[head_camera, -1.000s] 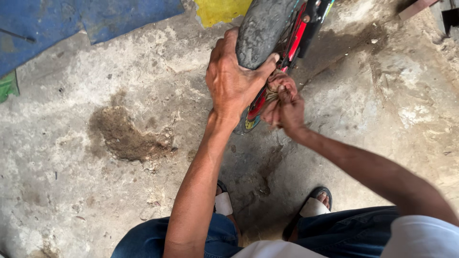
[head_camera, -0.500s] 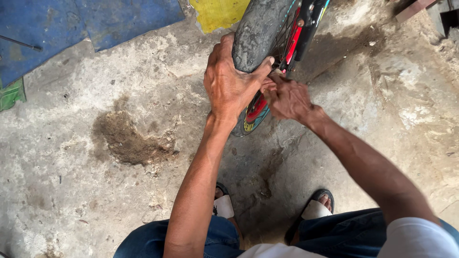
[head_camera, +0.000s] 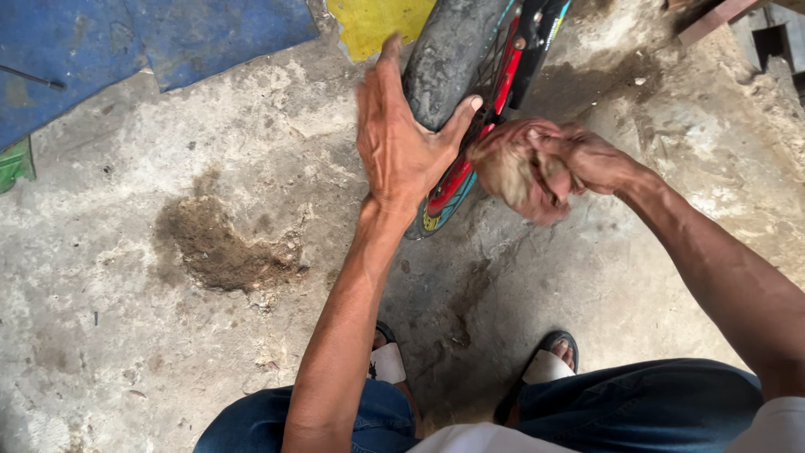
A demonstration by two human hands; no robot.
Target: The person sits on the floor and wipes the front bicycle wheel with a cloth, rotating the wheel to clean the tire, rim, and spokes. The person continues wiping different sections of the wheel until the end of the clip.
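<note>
— Concrete floor (head_camera: 126, 352), rough and stained, fills the view; what sits closest to the camera?

— Nearest are the person's blue-jeaned knees and two sandalled feet (head_camera: 549, 362), planted just below the bicycle wheel (head_camera: 457, 92). The squat likely brings both arms within reach of the wheel.

— And the hands?

— The left hand (head_camera: 401, 138) is spread open, fingers stretched, with the thumb touching the tyre (head_camera: 444, 63) and the palm against its side. I judge it steadies the wheel so it cannot roll or swing. The right hand (head_camera: 558, 168), just right of the wheel's red rim (head_camera: 453, 180), is blurred; it looks curled shut around a pale, dirty rag (head_camera: 511, 172), though the blur leaves that unsure.

— Where does the wheel stand?

— Upright on the floor, its lowest part touching the concrete above the feet, leaning away toward the top edge.

— Anything left of the wheel?

— A dark brown patch of dirt (head_camera: 222, 247) lies well to its left.

— Farther out?

— Beyond the wheel lie a yellow sheet (head_camera: 373, 21) and, left of that, a blue sheet (head_camera: 142, 42).
</note>
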